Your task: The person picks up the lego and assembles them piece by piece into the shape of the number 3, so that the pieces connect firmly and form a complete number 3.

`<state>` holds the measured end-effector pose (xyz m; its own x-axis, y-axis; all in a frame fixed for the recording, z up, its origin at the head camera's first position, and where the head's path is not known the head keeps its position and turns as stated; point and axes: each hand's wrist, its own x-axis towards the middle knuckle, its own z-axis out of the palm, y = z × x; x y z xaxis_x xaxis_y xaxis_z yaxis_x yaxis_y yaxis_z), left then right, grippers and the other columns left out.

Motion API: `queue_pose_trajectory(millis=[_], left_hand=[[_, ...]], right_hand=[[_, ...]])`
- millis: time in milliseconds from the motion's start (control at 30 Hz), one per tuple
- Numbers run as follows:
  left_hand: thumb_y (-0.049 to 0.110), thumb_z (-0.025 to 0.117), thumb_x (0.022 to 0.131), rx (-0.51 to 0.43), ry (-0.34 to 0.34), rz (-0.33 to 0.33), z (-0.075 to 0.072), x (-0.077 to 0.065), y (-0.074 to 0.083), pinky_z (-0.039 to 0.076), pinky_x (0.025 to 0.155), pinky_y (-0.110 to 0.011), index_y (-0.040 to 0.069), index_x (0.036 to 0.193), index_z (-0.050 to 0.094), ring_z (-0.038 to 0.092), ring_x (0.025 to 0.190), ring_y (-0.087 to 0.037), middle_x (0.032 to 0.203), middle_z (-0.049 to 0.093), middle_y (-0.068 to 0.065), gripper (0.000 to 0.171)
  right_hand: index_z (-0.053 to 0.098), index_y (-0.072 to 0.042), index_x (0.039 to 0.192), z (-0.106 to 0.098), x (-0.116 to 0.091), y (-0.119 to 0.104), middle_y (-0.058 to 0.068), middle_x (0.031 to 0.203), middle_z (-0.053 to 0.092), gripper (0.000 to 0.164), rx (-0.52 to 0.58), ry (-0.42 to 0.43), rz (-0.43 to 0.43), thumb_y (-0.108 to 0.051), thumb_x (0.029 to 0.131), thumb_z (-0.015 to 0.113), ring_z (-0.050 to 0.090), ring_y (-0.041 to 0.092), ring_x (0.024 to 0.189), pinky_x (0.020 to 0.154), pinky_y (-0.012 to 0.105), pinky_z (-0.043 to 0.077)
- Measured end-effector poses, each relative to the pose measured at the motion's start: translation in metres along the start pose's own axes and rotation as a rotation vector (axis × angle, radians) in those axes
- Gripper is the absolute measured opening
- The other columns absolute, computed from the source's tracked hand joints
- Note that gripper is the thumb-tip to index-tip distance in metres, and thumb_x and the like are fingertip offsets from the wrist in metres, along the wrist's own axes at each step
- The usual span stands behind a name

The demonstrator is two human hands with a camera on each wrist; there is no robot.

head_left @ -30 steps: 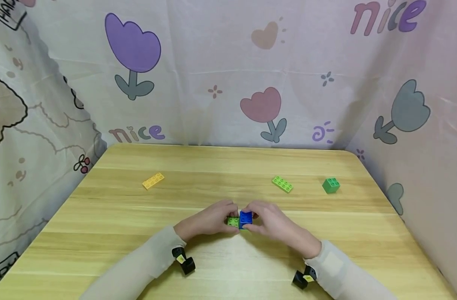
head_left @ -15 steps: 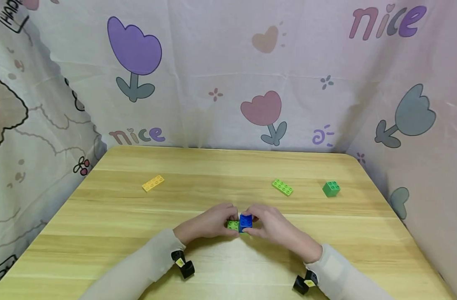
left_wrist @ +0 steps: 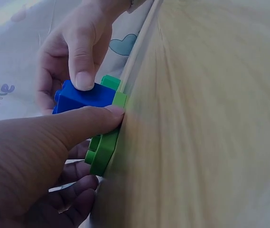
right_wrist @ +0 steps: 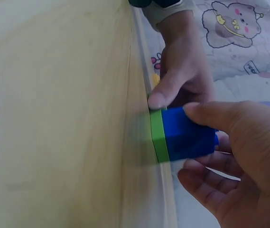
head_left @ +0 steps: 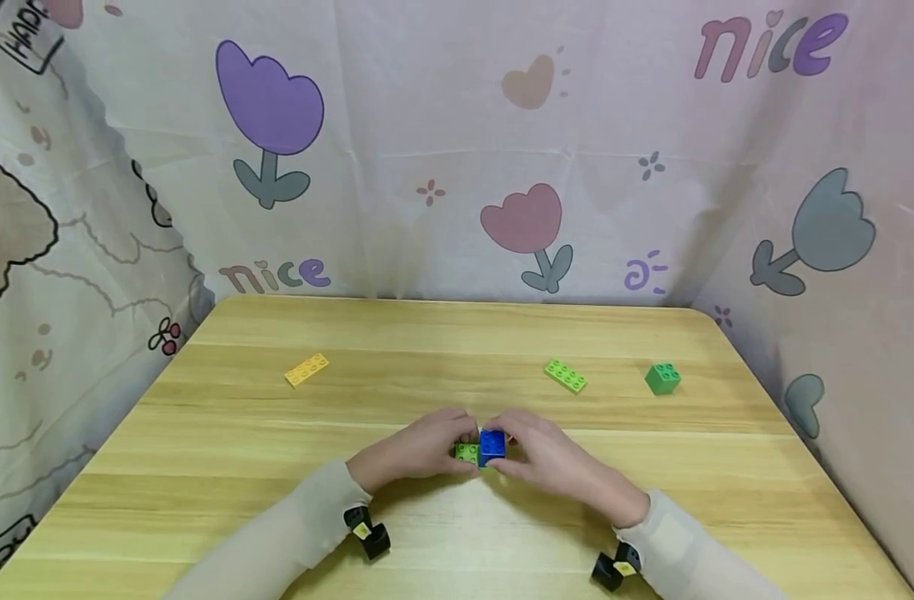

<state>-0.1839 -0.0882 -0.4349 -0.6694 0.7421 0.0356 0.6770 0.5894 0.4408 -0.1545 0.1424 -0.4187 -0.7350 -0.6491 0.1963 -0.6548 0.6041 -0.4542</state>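
Observation:
My left hand pinches a flat light green toy brick near the middle of the table, its thumb along the near edge. On the right end of that brick sits a blue block, studs up. My right hand holds the blue block between thumb and fingers. In the right wrist view the blue block meets the light green brick with no visible gap. The left wrist view shows bare studs on the light green brick beside my left fingers. My fingers hide the far sides of both pieces.
Farther back on the wooden table lie a yellow-orange flat brick at left, another light green flat brick right of centre, and a green block at right. A patterned cloth hangs behind the table and along its sides.
Both hands keep their hold on the stacked pieces, almost without moving. The head view has tilted slightly, so the scene sits a little lower in the picture.

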Motion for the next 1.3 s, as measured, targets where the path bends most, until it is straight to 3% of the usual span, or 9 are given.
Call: queue_pose_trajectory(millis=[167, 367, 667, 900, 1300], left_hand=[[0.045, 0.077, 0.082, 0.024, 0.001, -0.012, -0.001, -0.002, 0.001, 0.040, 0.067, -0.022, 0.018, 0.098, 0.061, 0.044, 0.077, -0.006, 0.088, 0.048, 0.011, 0.035], [0.043, 0.079, 0.081, 0.017, 0.005, 0.005, -0.005, -0.003, 0.002, 0.040, 0.066, -0.023, 0.017, 0.096, 0.060, 0.043, 0.076, -0.007, 0.085, 0.048, 0.009, 0.035], [0.044, 0.077, 0.082, -0.046, -0.018, -0.041, -0.017, -0.006, -0.004, 0.049, 0.079, -0.027, 0.015, 0.111, 0.063, 0.055, 0.089, -0.008, 0.099, 0.059, 0.008, 0.043], [0.045, 0.074, 0.085, -0.021, 0.035, -0.097, -0.027, -0.008, -0.016, 0.048, 0.084, -0.033, 0.014, 0.116, 0.063, 0.055, 0.093, -0.011, 0.103, 0.060, 0.004, 0.045], [0.038, 0.072, 0.089, 0.055, 0.179, -0.182, -0.047, -0.014, -0.037, 0.041, 0.102, -0.042, 0.011, 0.126, 0.060, 0.052, 0.119, -0.026, 0.126, 0.057, -0.006, 0.047]], right_hand=[[0.061, -0.011, 0.127, -0.004, -0.003, 0.003, -0.003, 0.113, 0.063, 0.045, 0.014, -0.017, 0.046, -0.029, 0.088, 0.074, 0.060, 0.012, 0.096, 0.082, 0.031, 0.051], [0.062, -0.011, 0.123, -0.007, -0.003, 0.008, -0.006, 0.107, 0.064, 0.041, 0.114, -0.043, 0.072, -0.031, 0.089, 0.073, 0.062, 0.013, 0.094, 0.081, 0.032, 0.052], [0.062, -0.014, 0.121, -0.008, -0.004, 0.012, -0.010, 0.104, 0.063, 0.038, 0.178, -0.059, 0.107, -0.031, 0.089, 0.074, 0.062, 0.010, 0.092, 0.081, 0.028, 0.052], [0.063, -0.014, 0.119, -0.007, -0.003, 0.011, -0.011, 0.103, 0.063, 0.037, 0.160, -0.045, 0.098, -0.033, 0.089, 0.073, 0.061, 0.010, 0.092, 0.082, 0.030, 0.052], [0.063, -0.014, 0.118, -0.005, -0.004, 0.013, -0.011, 0.101, 0.063, 0.038, 0.137, -0.026, 0.083, -0.037, 0.089, 0.072, 0.061, 0.010, 0.092, 0.081, 0.030, 0.052]])
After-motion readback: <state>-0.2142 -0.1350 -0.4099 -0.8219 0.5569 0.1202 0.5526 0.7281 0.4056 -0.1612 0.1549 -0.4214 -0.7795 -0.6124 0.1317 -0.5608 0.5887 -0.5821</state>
